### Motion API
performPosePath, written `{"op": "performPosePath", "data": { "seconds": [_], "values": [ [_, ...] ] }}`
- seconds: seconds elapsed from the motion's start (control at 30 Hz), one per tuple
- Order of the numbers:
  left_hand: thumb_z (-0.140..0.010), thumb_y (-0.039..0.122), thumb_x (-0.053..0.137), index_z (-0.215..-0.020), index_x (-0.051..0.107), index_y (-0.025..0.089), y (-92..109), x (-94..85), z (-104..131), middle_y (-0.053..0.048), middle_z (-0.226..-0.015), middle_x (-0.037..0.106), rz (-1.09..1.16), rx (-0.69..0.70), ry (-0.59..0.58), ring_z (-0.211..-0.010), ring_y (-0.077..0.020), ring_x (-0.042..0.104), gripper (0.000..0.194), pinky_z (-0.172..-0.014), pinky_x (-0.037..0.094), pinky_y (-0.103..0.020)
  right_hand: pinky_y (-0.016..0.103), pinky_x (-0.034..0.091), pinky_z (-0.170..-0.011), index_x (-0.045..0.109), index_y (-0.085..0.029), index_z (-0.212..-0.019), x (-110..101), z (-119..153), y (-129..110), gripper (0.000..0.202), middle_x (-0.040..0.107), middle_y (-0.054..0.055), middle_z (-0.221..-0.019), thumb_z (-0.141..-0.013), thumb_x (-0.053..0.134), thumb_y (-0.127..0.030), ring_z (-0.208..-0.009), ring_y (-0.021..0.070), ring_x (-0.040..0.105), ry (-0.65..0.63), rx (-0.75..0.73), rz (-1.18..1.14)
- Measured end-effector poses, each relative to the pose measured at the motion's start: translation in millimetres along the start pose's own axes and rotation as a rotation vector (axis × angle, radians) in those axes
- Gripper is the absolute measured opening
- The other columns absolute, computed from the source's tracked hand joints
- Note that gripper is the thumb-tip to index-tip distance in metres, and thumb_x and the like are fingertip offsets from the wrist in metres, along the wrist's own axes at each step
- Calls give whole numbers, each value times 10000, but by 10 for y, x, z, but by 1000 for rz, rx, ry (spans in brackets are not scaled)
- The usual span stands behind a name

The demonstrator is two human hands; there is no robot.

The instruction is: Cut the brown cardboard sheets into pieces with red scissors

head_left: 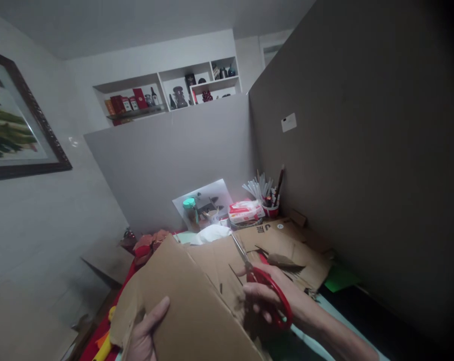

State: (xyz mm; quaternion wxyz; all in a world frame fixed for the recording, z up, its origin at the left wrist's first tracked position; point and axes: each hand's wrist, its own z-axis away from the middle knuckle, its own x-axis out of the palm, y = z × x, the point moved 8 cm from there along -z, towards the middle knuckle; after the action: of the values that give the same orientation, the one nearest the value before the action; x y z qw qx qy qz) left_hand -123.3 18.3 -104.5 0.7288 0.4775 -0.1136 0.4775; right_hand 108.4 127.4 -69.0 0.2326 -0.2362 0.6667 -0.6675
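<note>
My left hand (146,333) grips a large piece of brown cardboard (181,296) at its lower left, thumb lying on the face and the other fingers hidden behind. The sheet is tilted up toward me. In my right hand (262,296) is a pair of scissors (274,296) with red handles, fingers through the loops. Its metal blades are spread apart and point up and away, just right of the cardboard's edge. Beneath lies more cut cardboard (227,255), with torn flaps and dark printing.
At the back stand a tissue pack (245,210), a cup of white sticks and brushes (271,208), a jar with a green lid (189,204) and a leaning printed sheet (221,188). Grey partitions (181,155) enclose the back and right. Red items (149,245) lie left.
</note>
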Motion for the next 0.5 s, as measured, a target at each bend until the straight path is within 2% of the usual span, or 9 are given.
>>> {"op": "performPosePath", "data": {
  "seconds": [0.13,0.27,0.33,0.4,0.5],
  "values": [
    [-761,118,803,-1421,510,118,62,-25,-47,-135,-929,777,-30,31,19,-853,-339,754,722,-866,623,-495,213,418,-436,540,-180,-1217,170,95,-54,630,615,-33,-699,-753,692,-579,-480,112,529,-92,36,-90],
    [-755,78,780,-1351,579,104,142,-35,-47,-160,-905,772,-59,137,84,-798,-345,753,629,-749,646,-497,183,402,-419,566,-178,-1159,349,158,-62,536,604,-43,-706,-720,760,-417,-484,101,533,-203,84,-226],
    [-762,83,763,-1282,629,72,175,-47,-32,-201,-901,762,-89,174,119,-784,-368,749,537,-704,646,-524,181,418,-450,573,-180,-1142,399,184,-83,508,620,-34,-743,-713,778,-358,-514,100,554,-233,80,-293],
    [-764,99,759,-1277,633,77,235,-63,-19,-215,-917,759,-127,233,150,-765,-380,745,529,-666,645,-538,195,463,-523,589,-171,-1126,433,206,-113,499,631,-22,-784,-710,810,-337,-573,103,585,-256,58,-338],
    [-769,82,752,-1317,602,94,331,-84,-3,-173,-925,770,-164,335,184,-742,-338,747,568,-674,655,-485,214,489,-604,583,-166,-1120,460,213,-123,545,628,-31,-791,-680,870,-313,-618,105,607,-262,42,-360]
  ]
}}
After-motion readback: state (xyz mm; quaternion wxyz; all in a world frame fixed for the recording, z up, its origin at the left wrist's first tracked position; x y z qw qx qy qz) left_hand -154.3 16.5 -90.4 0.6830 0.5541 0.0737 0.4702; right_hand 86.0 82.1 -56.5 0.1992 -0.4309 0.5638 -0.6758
